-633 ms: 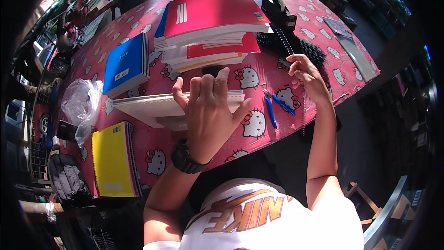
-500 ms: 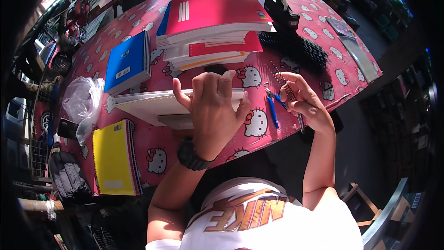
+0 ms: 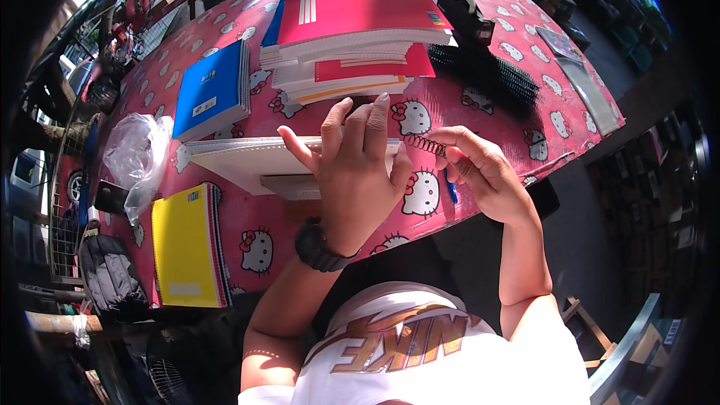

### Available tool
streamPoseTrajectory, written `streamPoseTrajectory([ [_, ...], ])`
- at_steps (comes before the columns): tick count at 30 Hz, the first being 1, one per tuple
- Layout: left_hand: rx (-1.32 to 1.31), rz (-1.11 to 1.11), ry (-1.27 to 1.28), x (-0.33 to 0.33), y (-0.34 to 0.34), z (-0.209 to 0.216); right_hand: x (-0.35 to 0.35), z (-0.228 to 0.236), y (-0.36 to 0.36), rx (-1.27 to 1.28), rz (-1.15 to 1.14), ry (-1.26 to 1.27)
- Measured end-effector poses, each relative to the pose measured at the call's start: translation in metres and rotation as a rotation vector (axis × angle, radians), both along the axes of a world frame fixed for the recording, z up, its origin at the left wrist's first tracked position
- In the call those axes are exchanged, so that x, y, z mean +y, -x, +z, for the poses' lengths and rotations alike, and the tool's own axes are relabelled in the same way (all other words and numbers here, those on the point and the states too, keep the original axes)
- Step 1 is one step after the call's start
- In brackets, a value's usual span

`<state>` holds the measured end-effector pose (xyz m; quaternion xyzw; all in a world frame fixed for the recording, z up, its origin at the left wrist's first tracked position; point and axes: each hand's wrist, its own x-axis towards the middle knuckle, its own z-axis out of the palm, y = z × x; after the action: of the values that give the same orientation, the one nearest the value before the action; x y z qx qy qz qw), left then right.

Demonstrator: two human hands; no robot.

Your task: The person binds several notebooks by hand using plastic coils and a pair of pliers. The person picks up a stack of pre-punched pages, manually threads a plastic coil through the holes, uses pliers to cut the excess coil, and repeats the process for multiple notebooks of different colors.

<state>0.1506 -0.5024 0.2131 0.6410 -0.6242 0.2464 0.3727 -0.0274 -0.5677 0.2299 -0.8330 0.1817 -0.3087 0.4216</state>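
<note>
My right hand (image 3: 489,174) pinches a dark spiral binding coil (image 3: 424,144) between thumb and fingers. The coil lies level, its free end close to the right end of a white sheaf of punched pages (image 3: 238,163). Across that sheaf rests my left hand (image 3: 358,172), fingers stretched and spread over its far edge, with the thumb by its right end. A blue-handled tool (image 3: 451,189) lies under my right hand, mostly hidden by it.
A tall stack of red-covered notebooks (image 3: 360,11) stands beyond my hands. To the left are blue notebooks (image 3: 211,90), a clear plastic bag (image 3: 135,146) and yellow notebooks (image 3: 184,247). A heap of black coils (image 3: 491,82) and a black tape dispenser (image 3: 466,15) sit at the far right.
My right hand has moved slightly left and lower, turning the coil from a steep slant to nearly level beside the pages. The left hand's fingers have straightened. The pliers are now mostly covered.
</note>
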Motion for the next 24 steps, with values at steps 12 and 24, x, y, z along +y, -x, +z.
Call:
streamPoseTrajectory([
  [12, 0.124, -0.273, -0.087, 0.032, -0.021, 0.006, -0.006, 0.006, -0.013, -0.164, 0.023, -0.019],
  [24, 0.120, -0.330, 0.038, 0.065, -0.020, -0.013, 0.001, 0.013, -0.017, 0.002, 0.180, 0.107],
])
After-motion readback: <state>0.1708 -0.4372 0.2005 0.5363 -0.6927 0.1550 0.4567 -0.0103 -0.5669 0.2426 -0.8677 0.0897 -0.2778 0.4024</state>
